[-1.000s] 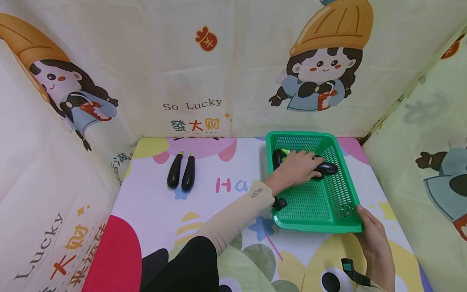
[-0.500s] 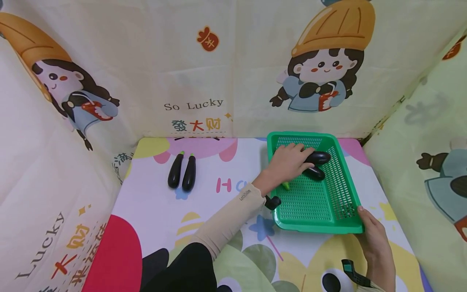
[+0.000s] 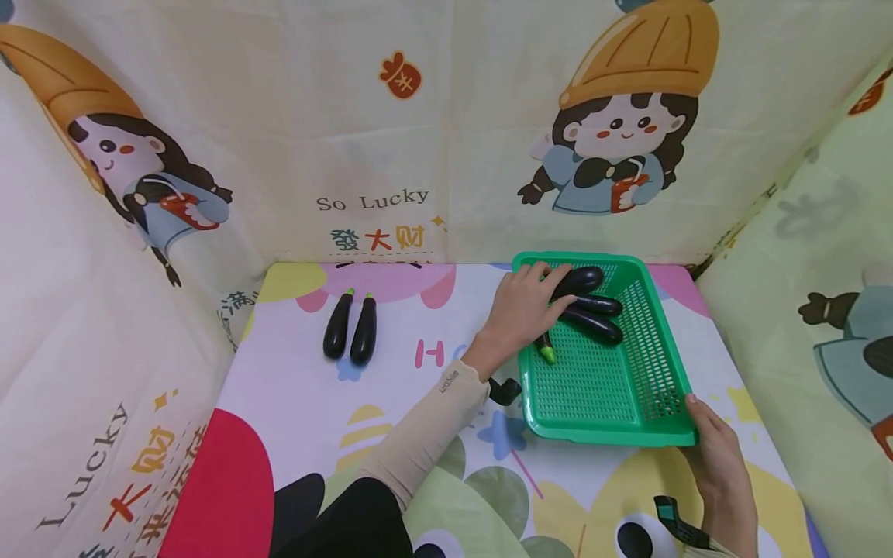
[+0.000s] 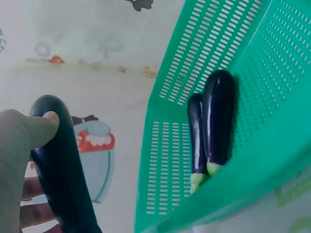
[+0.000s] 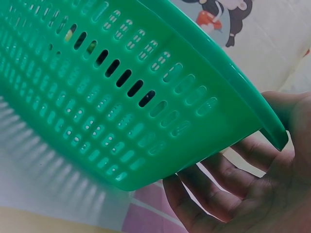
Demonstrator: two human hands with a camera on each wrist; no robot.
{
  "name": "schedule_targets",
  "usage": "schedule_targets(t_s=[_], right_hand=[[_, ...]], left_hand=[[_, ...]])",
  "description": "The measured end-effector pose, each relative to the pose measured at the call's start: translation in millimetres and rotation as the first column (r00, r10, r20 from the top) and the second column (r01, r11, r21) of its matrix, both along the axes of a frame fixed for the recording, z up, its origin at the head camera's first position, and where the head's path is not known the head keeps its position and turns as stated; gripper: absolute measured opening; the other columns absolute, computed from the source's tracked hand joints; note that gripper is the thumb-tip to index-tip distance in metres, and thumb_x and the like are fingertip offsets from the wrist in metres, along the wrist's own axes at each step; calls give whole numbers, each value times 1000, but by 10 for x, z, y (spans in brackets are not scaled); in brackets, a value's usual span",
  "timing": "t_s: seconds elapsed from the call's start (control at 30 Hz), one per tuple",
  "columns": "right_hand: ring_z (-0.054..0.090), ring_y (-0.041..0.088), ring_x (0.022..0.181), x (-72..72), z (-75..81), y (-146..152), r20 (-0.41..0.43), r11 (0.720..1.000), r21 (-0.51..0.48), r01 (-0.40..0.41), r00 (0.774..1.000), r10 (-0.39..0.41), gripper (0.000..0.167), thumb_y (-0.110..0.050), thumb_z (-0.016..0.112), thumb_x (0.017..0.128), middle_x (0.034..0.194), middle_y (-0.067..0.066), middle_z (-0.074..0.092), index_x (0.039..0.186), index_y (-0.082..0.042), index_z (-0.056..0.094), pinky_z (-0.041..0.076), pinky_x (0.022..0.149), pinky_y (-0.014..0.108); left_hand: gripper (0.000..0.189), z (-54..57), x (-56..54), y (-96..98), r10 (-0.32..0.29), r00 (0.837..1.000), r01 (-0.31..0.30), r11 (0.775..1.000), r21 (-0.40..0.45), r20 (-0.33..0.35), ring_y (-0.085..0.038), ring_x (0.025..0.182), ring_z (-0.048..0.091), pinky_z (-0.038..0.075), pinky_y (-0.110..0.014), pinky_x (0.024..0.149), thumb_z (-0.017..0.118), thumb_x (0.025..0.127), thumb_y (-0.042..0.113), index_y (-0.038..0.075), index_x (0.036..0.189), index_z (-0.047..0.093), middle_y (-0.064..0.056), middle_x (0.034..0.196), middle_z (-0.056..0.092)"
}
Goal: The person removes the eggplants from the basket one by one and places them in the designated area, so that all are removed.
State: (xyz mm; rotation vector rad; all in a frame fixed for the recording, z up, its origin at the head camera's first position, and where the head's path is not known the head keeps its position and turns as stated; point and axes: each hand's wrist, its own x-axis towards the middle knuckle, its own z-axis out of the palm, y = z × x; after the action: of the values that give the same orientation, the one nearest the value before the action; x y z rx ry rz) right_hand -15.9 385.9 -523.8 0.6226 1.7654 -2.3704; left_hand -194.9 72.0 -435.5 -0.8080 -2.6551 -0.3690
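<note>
My left hand (image 3: 519,310) grips a dark purple eggplant (image 3: 582,280) over the back left part of a green plastic basket (image 3: 600,440). In the left wrist view, the thumb presses along the held eggplant (image 4: 63,165) and fingers curl round its far side. Two more eggplants (image 3: 596,325) lie side by side in the basket below it. A green stem tip (image 3: 547,354) shows from under the hand; the rest of that eggplant is mostly hidden. My right hand (image 3: 718,457) holds the basket's near right corner, thumb at the rim and fingers underneath, as the right wrist view shows.
Two eggplants (image 3: 349,329) lie nearly parallel on the patterned tabletop (image 3: 279,403), left of the basket. Printed cloth walls (image 3: 481,155) stand behind the table and on both sides. A dark strap (image 3: 677,523) sits on the right wrist.
My left hand has moved left and back with the eggplant in its grip, uncovering two eggplants and a green stem tip in the basket. My right hand stays at the basket's corner.
</note>
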Motion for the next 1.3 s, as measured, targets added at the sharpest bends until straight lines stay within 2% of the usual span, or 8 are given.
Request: schedule_targets(t_s=[0.23,0.5,0.77,1.0,1.3], right_hand=[[69,1,82,8,2,1,-3,1000,-17,8,1000,-8,37,-29,44,112,96,-17,74,96,-37,77,56,74,18],[69,1,83,30,-9,13,-15,1000,-6,9,1000,-9,35,-29,45,112,97,-17,73,98,-37,77,55,75,17],[69,0,83,20,-25,13,-5,1000,8,8,1000,-8,33,-30,47,111,97,-19,73,98,-38,76,55,75,17],[68,-1,85,16,-19,16,12,1000,31,4,1000,-4,30,-33,48,111,99,-20,71,99,-40,74,55,75,16],[68,-1,84,-1,-12,12,17,1000,17,9,1000,-9,29,-33,49,110,99,-21,71,99,-40,74,55,75,16]], left_hand=[[52,-85,14,-148,63,998,-61,990,127,-9,-18,111,67,54,-35,85,57,104,53,25,148,58,-1,125,69],[51,-157,55,-307,150,989,-151,977,150,17,-22,115,64,54,-38,91,59,103,51,27,148,58,-2,126,67],[49,-263,94,-472,222,975,-223,958,179,26,-24,108,65,54,-39,87,63,101,49,24,143,63,-4,124,69],[47,-327,78,-664,200,979,-204,960,192,40,-26,105,65,54,-40,86,67,100,44,23,142,63,-7,121,70],[48,-476,25,-954,142,988,-148,981,123,58,-28,107,64,54,-44,91,68,100,43,23,142,62,-9,123,69]])
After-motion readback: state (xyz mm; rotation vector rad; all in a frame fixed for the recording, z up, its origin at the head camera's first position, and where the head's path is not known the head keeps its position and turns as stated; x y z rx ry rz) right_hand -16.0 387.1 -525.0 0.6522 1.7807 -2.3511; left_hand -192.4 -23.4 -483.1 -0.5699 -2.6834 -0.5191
